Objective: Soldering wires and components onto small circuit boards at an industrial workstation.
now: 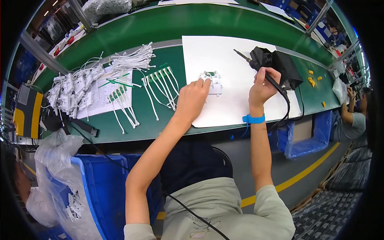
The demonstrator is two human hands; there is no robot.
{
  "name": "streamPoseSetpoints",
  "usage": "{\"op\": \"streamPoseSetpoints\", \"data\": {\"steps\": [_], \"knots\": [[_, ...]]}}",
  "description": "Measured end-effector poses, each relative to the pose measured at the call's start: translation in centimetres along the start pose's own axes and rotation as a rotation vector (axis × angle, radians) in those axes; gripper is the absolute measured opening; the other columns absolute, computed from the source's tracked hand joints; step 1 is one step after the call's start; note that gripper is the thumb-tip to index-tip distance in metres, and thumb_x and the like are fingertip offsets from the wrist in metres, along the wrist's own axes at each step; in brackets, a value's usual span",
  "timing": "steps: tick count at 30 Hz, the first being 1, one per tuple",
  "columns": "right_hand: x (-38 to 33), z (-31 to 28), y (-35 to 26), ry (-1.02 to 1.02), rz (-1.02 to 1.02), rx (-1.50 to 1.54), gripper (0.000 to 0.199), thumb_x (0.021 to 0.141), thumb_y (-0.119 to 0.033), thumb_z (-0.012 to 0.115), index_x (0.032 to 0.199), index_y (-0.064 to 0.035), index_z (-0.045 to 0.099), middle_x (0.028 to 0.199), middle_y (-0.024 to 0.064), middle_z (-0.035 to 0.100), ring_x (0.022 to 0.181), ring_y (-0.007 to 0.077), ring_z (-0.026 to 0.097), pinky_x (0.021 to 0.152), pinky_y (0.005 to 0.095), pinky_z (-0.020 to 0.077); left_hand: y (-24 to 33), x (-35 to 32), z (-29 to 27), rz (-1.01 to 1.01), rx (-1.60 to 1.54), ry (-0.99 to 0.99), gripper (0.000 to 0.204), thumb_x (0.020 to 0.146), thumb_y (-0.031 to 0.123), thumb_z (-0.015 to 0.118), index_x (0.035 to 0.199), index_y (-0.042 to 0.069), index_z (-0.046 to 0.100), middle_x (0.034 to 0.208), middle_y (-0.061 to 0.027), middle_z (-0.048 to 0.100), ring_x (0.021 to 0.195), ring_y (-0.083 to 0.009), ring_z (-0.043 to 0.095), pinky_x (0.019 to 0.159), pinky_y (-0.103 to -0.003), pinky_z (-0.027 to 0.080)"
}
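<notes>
My left hand (194, 98) rests on the white sheet with its fingers closed at the left side of a small white plastic housing (216, 89). A small green circuit board (210, 74) shows at the housing's far end; my fingertips partly cover this part. To the right, my right hand (264, 88) grips a soldering iron (254, 65) by its black handle, raised above the sheet. The iron's metal tip points to the far left, well apart from the housing. A blue band with a thin cord (254, 119) circles my right wrist.
Small green boards with white leads (162, 76) lie left of the white sheet (236, 114). Beyond them sit heaped white housings (70, 94) and bundled leads (134, 60). A black soldering unit (289, 66) stands right, near yellow bits (311, 81). Blue bins (106, 188) stand below the bench; people sit at both sides.
</notes>
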State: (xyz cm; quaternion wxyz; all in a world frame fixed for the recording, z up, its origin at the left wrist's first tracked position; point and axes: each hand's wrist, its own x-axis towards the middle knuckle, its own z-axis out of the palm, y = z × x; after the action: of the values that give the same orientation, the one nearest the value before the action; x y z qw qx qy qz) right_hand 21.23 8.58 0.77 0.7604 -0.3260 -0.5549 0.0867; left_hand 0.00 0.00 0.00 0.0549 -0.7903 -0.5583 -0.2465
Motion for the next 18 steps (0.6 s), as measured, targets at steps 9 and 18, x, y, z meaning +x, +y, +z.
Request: {"op": "streamPoseSetpoints", "data": {"steps": [9,18], "knots": [[-0.4,-0.1,-0.2,-0.033,0.027,0.019,0.013,0.097,-0.009,0.065,0.099,-0.0022,0.054,0.073,0.0044,0.058,0.057,0.0076,0.053,0.051,0.0196,0.0413,1.2,-2.2,-0.2,0.115,0.167,0.051,0.033,0.076,0.001,0.066,0.108,-0.005,0.067,0.092,-0.0108,0.06,0.086,-0.0213,0.065,0.065,-0.03,0.057],[-0.9,1.0,-0.9,-0.259,-0.003,-0.058,0.018,0.089,-0.014,0.077,0.09,-0.0052,0.061,0.076,0.002,0.063,0.063,0.0066,0.057,0.05,0.019,0.0398,3.1,-0.2,2.1,-0.029,0.179,0.015,0.043,0.07,0.003,0.071,0.111,-0.008,0.064,0.101,-0.0133,0.059,0.093,-0.0242,0.062,0.069,-0.032,0.057]]}}
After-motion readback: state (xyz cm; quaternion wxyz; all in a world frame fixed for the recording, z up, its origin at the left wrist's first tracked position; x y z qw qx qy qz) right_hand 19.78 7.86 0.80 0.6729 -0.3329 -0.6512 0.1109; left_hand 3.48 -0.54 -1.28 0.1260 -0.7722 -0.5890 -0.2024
